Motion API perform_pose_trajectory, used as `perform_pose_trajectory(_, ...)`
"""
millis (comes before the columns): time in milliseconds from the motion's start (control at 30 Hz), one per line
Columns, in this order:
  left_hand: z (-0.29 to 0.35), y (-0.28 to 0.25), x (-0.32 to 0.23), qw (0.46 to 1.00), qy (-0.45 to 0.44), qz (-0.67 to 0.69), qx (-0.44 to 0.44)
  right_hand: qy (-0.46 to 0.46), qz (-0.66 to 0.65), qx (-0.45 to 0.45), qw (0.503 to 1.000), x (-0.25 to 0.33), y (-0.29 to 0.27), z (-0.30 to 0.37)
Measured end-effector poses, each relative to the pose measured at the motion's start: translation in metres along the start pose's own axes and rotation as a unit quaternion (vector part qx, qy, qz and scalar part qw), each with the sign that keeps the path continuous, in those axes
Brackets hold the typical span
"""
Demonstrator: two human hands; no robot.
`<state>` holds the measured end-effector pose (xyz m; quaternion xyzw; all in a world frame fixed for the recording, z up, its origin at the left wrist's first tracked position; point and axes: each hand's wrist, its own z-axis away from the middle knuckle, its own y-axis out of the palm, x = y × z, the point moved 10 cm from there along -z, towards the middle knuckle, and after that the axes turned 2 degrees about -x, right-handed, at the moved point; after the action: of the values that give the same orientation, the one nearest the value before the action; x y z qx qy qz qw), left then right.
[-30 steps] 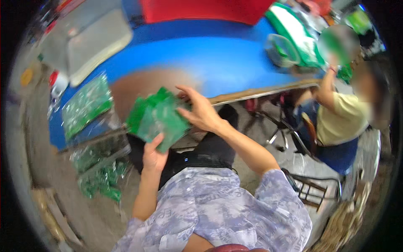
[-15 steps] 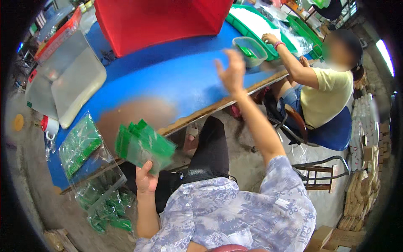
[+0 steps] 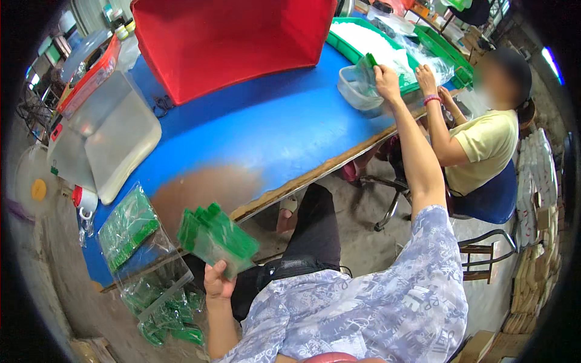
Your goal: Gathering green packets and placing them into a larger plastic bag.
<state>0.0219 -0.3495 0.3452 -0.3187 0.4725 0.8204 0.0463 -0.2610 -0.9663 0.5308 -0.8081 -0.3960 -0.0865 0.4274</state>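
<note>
My left hand (image 3: 218, 279) is closed round the lower end of a fanned stack of small clear plastic packets with green contents (image 3: 219, 236), held over the table's near edge. Stretched far to the right, my right hand (image 3: 387, 82) pinches a green packet (image 3: 370, 60) above a clear plastic tub (image 3: 358, 95). A large clear bag (image 3: 128, 227) of similar green packets lies on the table left of my left hand. Its lower part hangs over the edge, with more green packets (image 3: 160, 305) inside.
A big red bin (image 3: 230, 54) stands on the blue table (image 3: 242, 133). Translucent bins (image 3: 121, 136) sit at the left. A co-worker in a yellow shirt (image 3: 487, 142) works beside a green tray (image 3: 339, 45) of white material. A stool (image 3: 481, 257) stands at the right.
My right hand has moved right and closed on a green packet at the tub, where green packets lay before. The left hand still holds its stack. The co-worker's hand has shifted right.
</note>
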Motion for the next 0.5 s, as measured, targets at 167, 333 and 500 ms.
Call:
perform_pose_trajectory(167, -0.007, 0.020, -0.011, 1.000, 0.005, -0.026, -0.016, 0.009, -0.151, 0.084, 0.985, 0.080, -0.017, -0.002)
perform_pose_trajectory(333, -0.036, 0.043, -0.033, 0.995, 0.030, -0.091, -0.010, 0.022, -0.358, 0.339, 0.870, 0.192, -0.005, 0.047)
perform_pose_trajectory(500, -0.031, 0.055, -0.046, 0.997, 0.043, -0.062, 0.010, -0.072, -0.322, 0.477, 0.815, 0.274, 0.052, 0.098)
